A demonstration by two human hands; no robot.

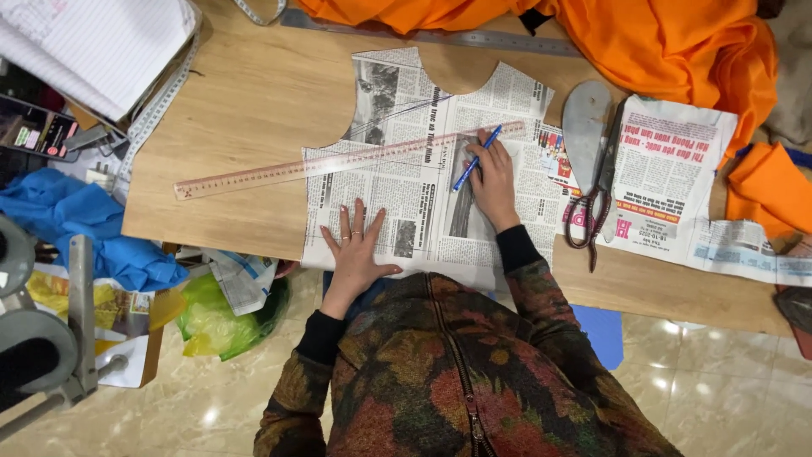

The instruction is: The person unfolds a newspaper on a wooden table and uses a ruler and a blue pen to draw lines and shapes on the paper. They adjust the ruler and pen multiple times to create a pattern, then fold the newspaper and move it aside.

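Note:
A newspaper pattern piece (406,178) with a curved neckline cut lies on the wooden table (254,93). A long clear ruler (338,161) rests slanted across it. My right hand (493,182) holds a blue pen (476,158) with its tip at the ruler's right end. My left hand (353,250) lies flat, fingers spread, on the paper's near edge.
Large scissors (596,190) lie on another newspaper sheet (668,169) at the right. Orange fabric (643,38) is heaped at the back right, with a steel ruler (440,35) beside it. A measuring tape (156,106), blue cloth (76,220) and clutter sit left.

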